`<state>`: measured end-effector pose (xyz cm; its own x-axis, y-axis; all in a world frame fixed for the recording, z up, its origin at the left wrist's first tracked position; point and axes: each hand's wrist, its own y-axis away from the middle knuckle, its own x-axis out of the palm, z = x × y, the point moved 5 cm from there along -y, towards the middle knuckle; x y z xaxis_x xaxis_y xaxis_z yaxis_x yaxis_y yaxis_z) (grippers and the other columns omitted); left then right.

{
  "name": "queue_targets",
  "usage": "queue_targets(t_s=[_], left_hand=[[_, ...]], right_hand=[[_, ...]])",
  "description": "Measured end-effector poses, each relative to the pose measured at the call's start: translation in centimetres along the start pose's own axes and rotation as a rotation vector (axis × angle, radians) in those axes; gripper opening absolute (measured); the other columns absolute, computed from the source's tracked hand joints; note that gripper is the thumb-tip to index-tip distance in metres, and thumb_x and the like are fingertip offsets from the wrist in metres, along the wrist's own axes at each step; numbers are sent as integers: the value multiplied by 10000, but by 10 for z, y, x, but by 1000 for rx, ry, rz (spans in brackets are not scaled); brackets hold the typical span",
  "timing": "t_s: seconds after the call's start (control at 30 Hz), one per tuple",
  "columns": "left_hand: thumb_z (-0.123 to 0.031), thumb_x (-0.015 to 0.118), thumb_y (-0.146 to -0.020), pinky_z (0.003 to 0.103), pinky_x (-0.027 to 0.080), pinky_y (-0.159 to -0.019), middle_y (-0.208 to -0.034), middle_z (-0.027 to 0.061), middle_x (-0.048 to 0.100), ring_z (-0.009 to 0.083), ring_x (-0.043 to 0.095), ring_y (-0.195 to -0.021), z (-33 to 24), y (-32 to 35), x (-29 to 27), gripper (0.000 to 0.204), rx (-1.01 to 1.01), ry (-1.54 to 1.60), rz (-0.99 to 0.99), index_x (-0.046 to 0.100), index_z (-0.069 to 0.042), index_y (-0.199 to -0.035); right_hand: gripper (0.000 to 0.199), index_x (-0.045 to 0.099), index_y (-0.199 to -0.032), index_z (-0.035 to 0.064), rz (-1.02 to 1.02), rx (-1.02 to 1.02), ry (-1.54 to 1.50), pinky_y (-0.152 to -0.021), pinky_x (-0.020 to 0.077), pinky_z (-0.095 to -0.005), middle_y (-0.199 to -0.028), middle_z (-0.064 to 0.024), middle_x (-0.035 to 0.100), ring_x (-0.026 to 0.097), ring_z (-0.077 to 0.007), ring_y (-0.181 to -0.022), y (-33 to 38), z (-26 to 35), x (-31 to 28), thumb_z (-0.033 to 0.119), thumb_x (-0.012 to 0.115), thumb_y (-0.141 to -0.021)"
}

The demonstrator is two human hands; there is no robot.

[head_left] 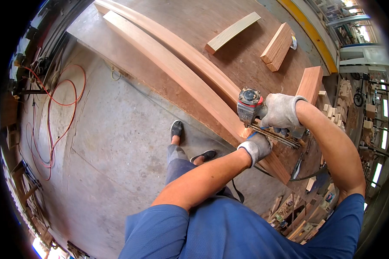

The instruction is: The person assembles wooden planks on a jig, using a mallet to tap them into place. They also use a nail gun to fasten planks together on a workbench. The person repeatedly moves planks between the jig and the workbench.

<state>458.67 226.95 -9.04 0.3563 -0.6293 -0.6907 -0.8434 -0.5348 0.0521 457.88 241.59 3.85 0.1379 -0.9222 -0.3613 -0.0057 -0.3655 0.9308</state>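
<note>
My gloved right hand (285, 111) is closed round the handle of a nail gun (248, 107) with a grey head and a red band. Its long magazine (275, 137) slants down to the right. Below the gun's nose lies a long wooden beam (177, 75), on the table's near edge. My gloved left hand (258, 147) rests at this beam, just under the magazine, close to the nose. The magazine and the gun hide most of its fingers. A narrow blue thing (251, 135) shows at that hand, too small to name. A yellowish glow lights the wood there.
A second long beam (173, 45) runs alongside on the brown table (181, 21). Shorter wood blocks (233, 32) (277, 46) (310, 84) lie further back. Red hoses (75, 93) coil on the concrete floor (112, 142) at left. Wood offcuts (307, 211) are heaped at lower right.
</note>
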Motion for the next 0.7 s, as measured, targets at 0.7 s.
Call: queue_targets(t_s=[0.7], left_hand=[[-152,562,-918,450,527,-1016,-1167,212,750,383,697,-1120,2,4,7,332,-33,79,-84,748,26,-1128]], right_hand=[[323,763,-1011,13,73,26,-39,-695,633,-370,-833,-162,772,775,-252,-731,12,15,-4,279,735,-830]])
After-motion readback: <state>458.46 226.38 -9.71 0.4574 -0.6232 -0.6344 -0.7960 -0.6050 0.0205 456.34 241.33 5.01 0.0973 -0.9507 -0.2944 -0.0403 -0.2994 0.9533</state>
